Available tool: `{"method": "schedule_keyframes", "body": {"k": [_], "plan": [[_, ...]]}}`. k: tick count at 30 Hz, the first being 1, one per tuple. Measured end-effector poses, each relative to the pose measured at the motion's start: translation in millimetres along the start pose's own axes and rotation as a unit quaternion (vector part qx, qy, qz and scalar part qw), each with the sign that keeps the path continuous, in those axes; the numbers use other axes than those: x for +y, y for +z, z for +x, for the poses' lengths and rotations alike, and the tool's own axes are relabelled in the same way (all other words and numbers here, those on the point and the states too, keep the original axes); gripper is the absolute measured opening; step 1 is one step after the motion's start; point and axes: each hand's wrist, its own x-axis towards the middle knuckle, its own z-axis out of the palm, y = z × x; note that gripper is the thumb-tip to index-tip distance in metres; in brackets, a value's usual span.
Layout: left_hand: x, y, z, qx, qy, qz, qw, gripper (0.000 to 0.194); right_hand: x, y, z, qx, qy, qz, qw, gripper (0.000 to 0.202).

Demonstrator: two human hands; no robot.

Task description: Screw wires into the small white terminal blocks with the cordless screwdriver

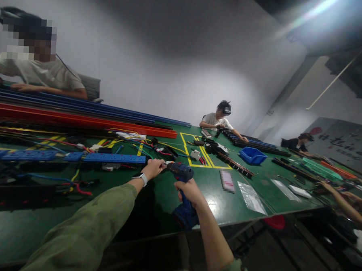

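My right hand point(190, 191) is wrapped round the handle of a blue and black cordless drill point(183, 172). The drill's nose points left, toward my left hand point(153, 169). That hand is closed at the right end of a long blue power strip point(114, 158), which lies across the table with a row of sockets along it. A small pale and orange piece shows between my left fingertips and the drill's nose; its kind is unclear. The drill bit cannot be made out. Coloured wires point(165, 144) lie just behind the strip's end.
Red rails point(78, 120) and blue rails point(109, 109) run along the back of the green table point(202, 193). On the right are a blue bin point(252, 156), a blurred card point(227, 181) and a clear plastic bag point(251, 198). Several people sit around the table.
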Motion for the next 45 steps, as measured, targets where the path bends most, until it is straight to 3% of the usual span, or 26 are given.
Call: {"method": "schedule_keyframes", "body": {"k": [35,45], "plan": [[-1.2,2.5,-0.4,0.001,0.001,0.02,1.0,0.03,6.6,-0.8,4.4,-0.002,-0.025,0.023,0.999,0.012],[-0.6,2.0,-0.9,0.003,0.0,0.018,1.0,0.028,2.7,-1.8,1.1,-0.006,0.001,0.023,1.0,0.01]]}}
